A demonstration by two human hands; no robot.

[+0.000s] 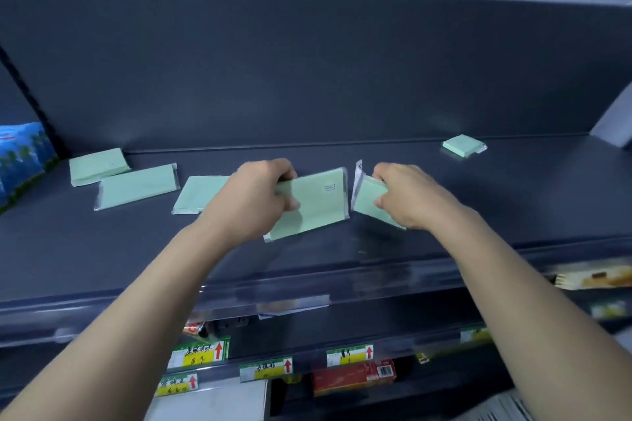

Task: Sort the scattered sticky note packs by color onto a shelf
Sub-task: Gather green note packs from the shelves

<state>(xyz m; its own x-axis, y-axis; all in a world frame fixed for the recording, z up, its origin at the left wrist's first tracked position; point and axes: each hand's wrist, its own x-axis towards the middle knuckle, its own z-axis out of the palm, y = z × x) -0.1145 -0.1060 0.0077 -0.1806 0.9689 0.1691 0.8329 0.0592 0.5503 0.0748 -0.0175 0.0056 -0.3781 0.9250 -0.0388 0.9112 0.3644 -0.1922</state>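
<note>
Several pale green sticky note packs in clear wrap lie on the dark grey shelf (478, 202). My left hand (253, 198) grips a large green pack (314, 203) at mid shelf, tilted. My right hand (407, 196) pinches a smaller green pack (367, 200), its wrapper flap sticking up. To the left lie three more packs: one half hidden behind my left hand (200, 191), one flat (138, 186), one by the back panel (97, 166). A small square green pack (463, 145) sits far back right.
A blue printed bag (24, 161) stands at the shelf's left end. The shelf's front lip (307, 287) runs below my wrists. Lower shelves carry yellow price tags (201, 354) and a red box (354, 376). A tall dark back panel closes the rear.
</note>
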